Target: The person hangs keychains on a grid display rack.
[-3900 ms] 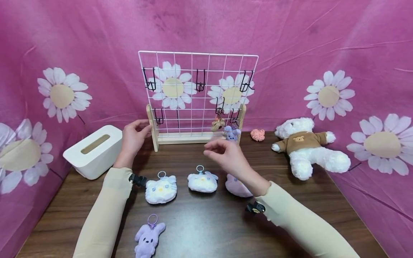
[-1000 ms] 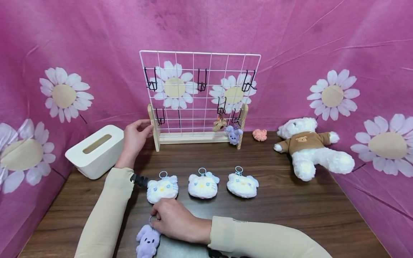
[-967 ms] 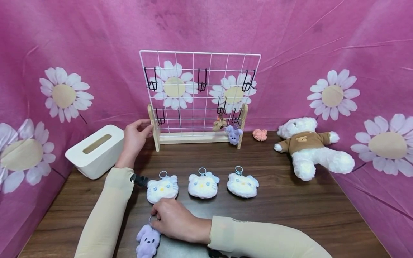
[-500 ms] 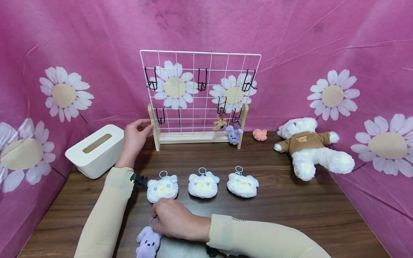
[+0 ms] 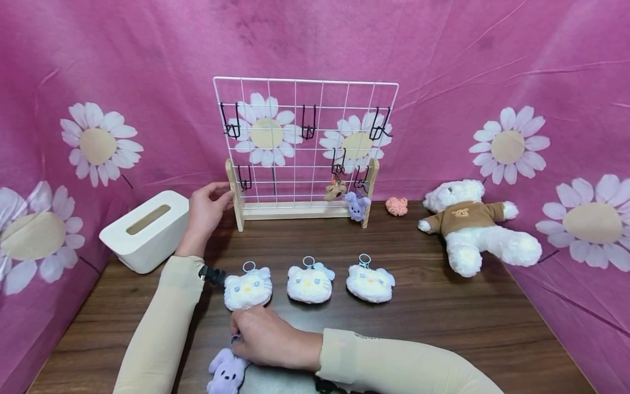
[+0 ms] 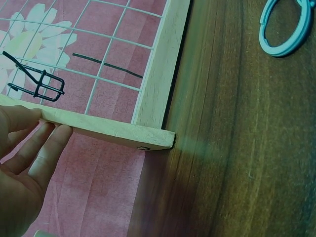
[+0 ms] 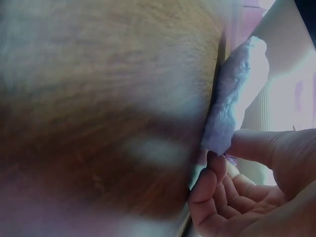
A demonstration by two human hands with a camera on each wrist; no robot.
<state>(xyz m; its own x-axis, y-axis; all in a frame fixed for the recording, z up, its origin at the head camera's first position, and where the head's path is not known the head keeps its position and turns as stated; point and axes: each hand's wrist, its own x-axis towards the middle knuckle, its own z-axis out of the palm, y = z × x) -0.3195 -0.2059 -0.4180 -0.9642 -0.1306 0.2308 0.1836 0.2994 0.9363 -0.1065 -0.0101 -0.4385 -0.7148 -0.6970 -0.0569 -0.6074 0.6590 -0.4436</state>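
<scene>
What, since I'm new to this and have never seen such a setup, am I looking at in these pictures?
There is no machine: a person works with two bare hands. The wide picture comes from a camera worn on the head, looking down; the other two come from cameras on the wrists.

On the dark wooden table are three white plush heads with rings, a white slotted box, a pinkish heart, a white toy bear and a wire rack on which a brown charm and a small purple charm hang.

The left hand touches the rack's wooden side post, seen close in the left wrist picture. The right hand pinches a lilac plush charm at its ring end; its wrist picture is blurry.
</scene>
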